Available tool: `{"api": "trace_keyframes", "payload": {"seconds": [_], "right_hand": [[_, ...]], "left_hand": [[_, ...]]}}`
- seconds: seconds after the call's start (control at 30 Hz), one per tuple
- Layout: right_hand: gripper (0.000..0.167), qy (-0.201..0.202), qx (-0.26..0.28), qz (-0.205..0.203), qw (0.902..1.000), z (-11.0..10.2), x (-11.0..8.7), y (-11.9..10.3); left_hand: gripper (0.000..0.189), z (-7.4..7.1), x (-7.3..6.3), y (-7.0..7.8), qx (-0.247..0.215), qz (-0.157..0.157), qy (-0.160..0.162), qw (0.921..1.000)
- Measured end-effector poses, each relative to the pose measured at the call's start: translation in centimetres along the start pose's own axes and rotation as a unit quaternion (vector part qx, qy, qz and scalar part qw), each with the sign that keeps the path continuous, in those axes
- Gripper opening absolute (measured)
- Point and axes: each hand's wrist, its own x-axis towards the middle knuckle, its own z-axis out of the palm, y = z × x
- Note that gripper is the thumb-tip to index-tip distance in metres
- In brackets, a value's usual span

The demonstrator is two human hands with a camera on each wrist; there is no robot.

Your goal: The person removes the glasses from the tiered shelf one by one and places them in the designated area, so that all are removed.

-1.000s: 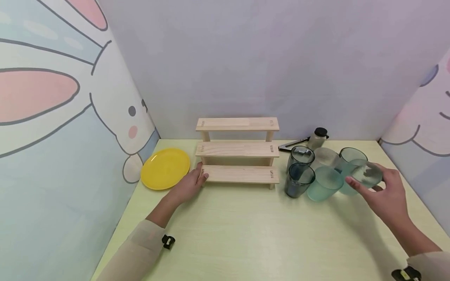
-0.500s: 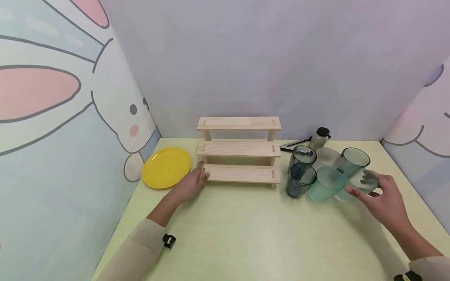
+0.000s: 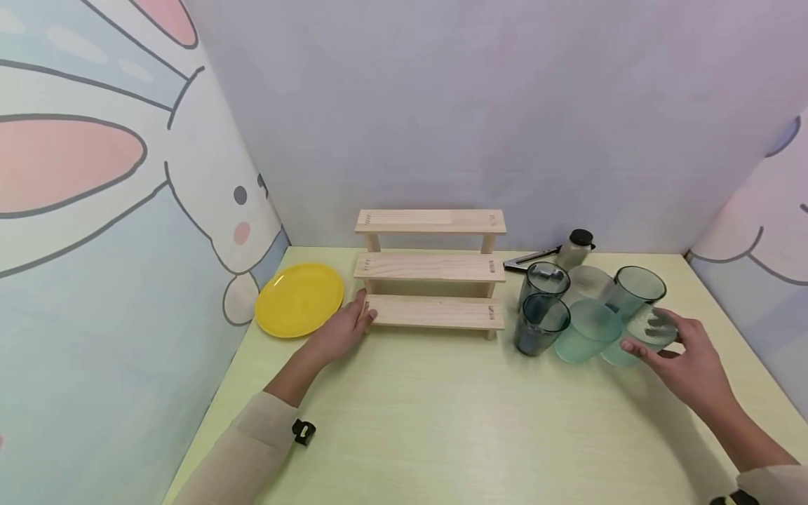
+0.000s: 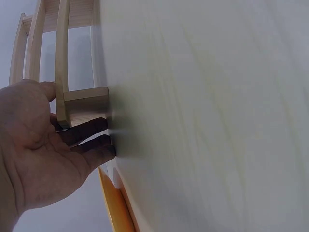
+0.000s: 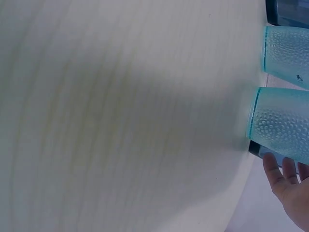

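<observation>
My left hand (image 3: 337,333) holds the left end of the lowest step of a three-tier wooden shelf (image 3: 432,312), thumb over the board. In the left wrist view, its other fingers (image 4: 91,140) reach past the shelf's leg near the tabletop. My right hand (image 3: 694,365) grips a translucent teal cup (image 3: 647,333) at the front right of a cluster of cups, thumb on one side and fingers on the other. The right wrist view shows this cup (image 5: 280,121) with a pebbled wall, its base at the table.
Beside the held cup stand another teal cup (image 3: 587,333), a greenish glass (image 3: 637,287), a clear cup (image 3: 586,283) and two dark glasses (image 3: 541,322). A black-capped bottle (image 3: 574,251) and a dark tool (image 3: 530,260) lie behind. A yellow plate (image 3: 299,300) is left of the shelf.
My right hand has lowered the teal cup to the table in front of the greenish glass. My left hand keeps its place on the shelf.
</observation>
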Motion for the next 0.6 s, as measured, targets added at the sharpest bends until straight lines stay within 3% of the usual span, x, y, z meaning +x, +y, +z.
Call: {"api": "trace_keyframes", "payload": {"seconds": [0.43,0.53,0.6], "right_hand": [[0.079,-0.012,0.002,0.004,0.9999,-0.2,-0.2,-0.2],[0.084,-0.014,0.002,0.011,0.9998,-0.1,-0.4,-0.3],[0.087,-0.015,0.005,0.015,0.9998,-0.1,-0.4,-0.4]], "left_hand": [[0.071,0.0,0.1,0.2,-0.007,0.012,0.003,0.9999],[0.074,0.4,0.5,-1.0,0.001,0.032,0.012,0.9994],[0.078,0.2,0.4,-1.0,0.002,0.028,0.009,0.9996]]}}
